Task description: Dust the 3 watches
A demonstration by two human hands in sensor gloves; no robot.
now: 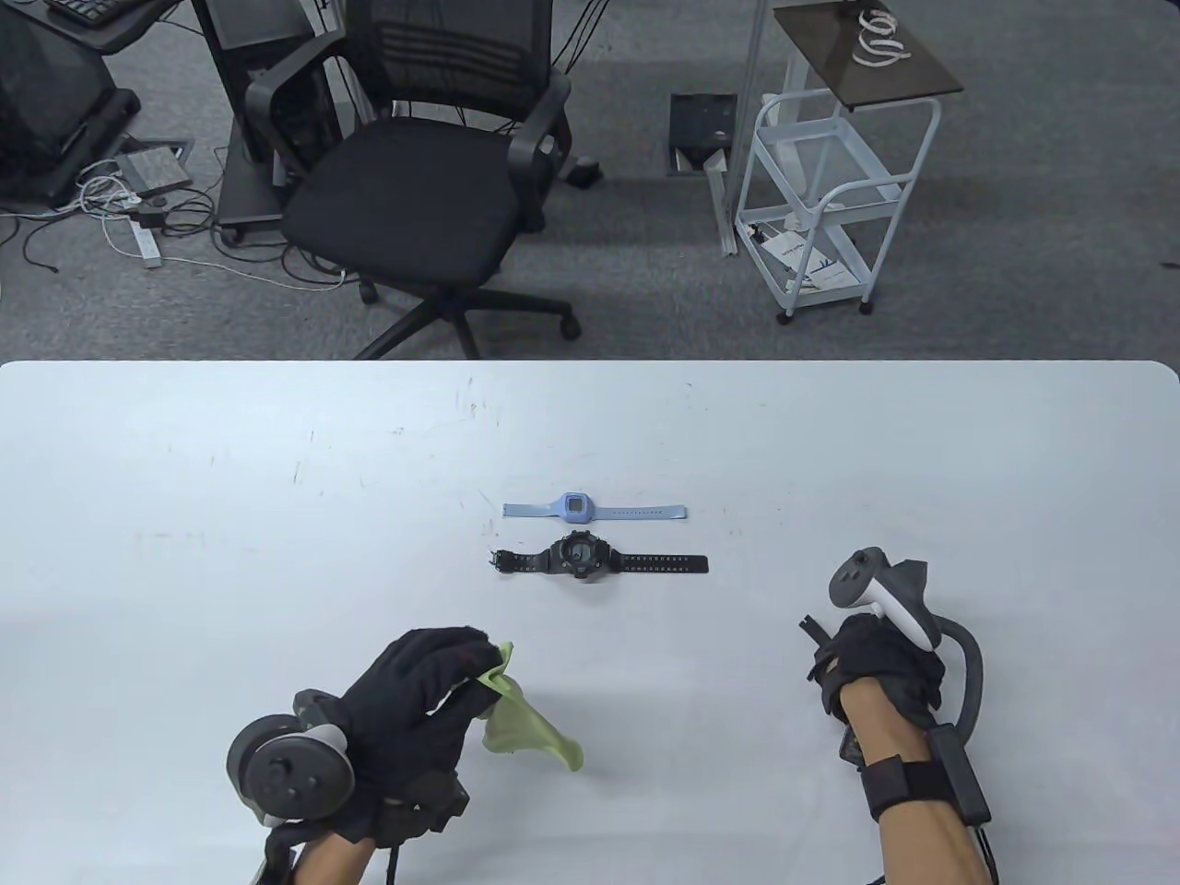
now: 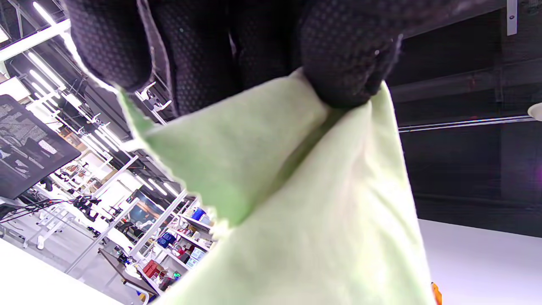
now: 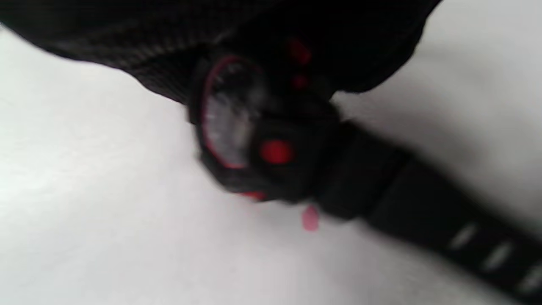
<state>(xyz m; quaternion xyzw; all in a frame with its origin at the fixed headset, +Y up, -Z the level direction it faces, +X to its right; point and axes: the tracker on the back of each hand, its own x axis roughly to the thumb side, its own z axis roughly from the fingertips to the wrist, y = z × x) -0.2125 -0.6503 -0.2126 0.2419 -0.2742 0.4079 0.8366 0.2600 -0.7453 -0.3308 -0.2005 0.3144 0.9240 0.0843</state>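
On the white surface (image 1: 277,479), the right hand (image 1: 876,659) grips a black red-accented watch (image 3: 271,144) while the left hand (image 1: 415,701) pinches a green cloth (image 1: 525,728), so wiping it likely comes next.

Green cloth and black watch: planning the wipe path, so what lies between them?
Nothing: in the table view, only bare table separates the green cloth from the black watch.
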